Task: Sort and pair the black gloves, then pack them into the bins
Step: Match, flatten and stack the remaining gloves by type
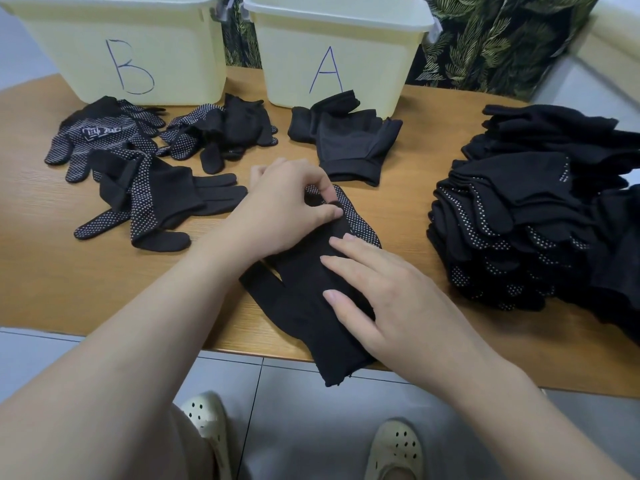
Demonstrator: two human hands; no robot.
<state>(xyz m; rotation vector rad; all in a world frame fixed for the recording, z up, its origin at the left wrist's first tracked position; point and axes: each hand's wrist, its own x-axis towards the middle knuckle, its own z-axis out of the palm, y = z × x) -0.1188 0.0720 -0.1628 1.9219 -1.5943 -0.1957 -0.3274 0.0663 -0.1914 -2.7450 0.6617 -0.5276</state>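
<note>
A black glove (304, 306) with white grip dots lies at the table's front edge, cuff hanging over it. My left hand (287, 209) pinches the glove's finger end between thumb and forefinger. My right hand (384, 292) presses flat on the glove's palm with straight fingers. Two pale yellow bins stand at the back: bin B (114, 57) on the left and bin A (332, 53) in the middle. A big stack of dotted black gloves (540, 209) sits at the right. Loose dotted gloves (145, 192) lie at the left.
A plain black glove pair (349, 140) lies in front of bin A. More dotted gloves (221, 129) are heaped in front of bin B. The wooden table (69, 282) ends near me; the floor and pale shoes (394, 448) show below. A leaf-patterned cloth (491, 39) hangs behind.
</note>
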